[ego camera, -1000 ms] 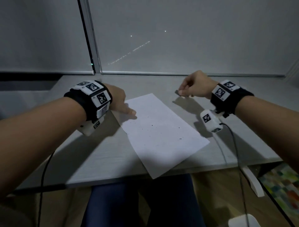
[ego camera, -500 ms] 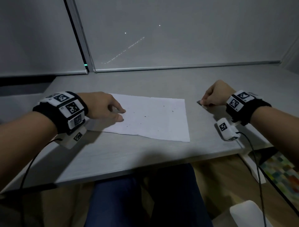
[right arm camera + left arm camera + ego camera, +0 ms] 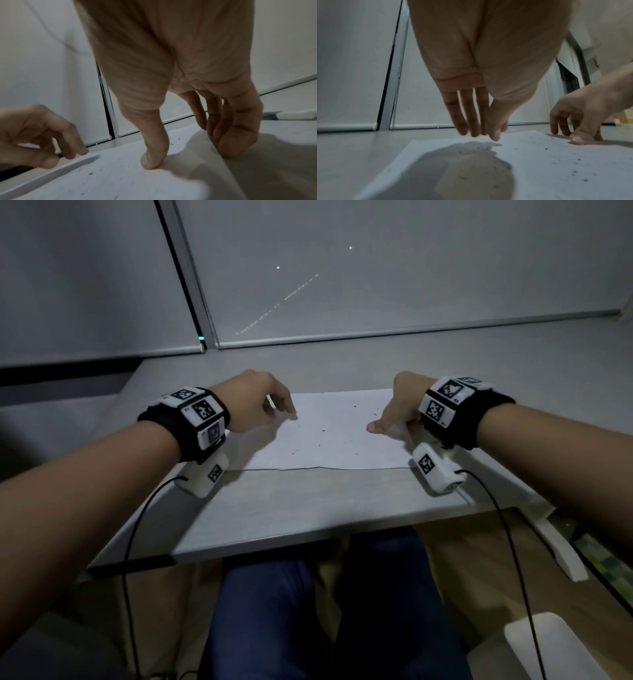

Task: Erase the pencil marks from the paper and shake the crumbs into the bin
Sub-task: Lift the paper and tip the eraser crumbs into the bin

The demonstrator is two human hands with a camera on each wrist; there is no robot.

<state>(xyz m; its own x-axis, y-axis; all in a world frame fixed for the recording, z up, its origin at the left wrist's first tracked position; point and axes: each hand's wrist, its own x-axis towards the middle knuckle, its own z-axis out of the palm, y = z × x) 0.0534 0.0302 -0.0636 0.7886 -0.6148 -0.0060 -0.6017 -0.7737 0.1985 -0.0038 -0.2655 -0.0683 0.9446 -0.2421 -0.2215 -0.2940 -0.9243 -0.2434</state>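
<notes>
A white sheet of paper (image 3: 337,433) lies flat on the grey desk (image 3: 308,508), its long side running left to right, and dark eraser crumbs (image 3: 323,430) are scattered across its middle and right part.

The left hand (image 3: 255,402) hangs over the paper's left end with its fingers (image 3: 467,119) extended downward and loosely spread. Their tips are just above the sheet near its far edge, and they hold nothing. The hand's shadow falls on the paper below.

The right hand (image 3: 397,412) is at the paper's right edge. Its thumb (image 3: 154,152) presses down on the top of the sheet, while the other fingers (image 3: 229,135) curl at the edge beside it. In the right wrist view the edge appears to rise slightly between thumb and fingers, so the hand looks to be pinching the paper there.

At the far right of the desk in the right wrist view lies a small white object (image 3: 296,115), too blurred to identify. Both wrists carry black bands with white marker blocks (image 3: 202,412). A white bin (image 3: 555,645) shows at the lower right, on the floor beside the person's blue-clad legs (image 3: 308,611).
</notes>
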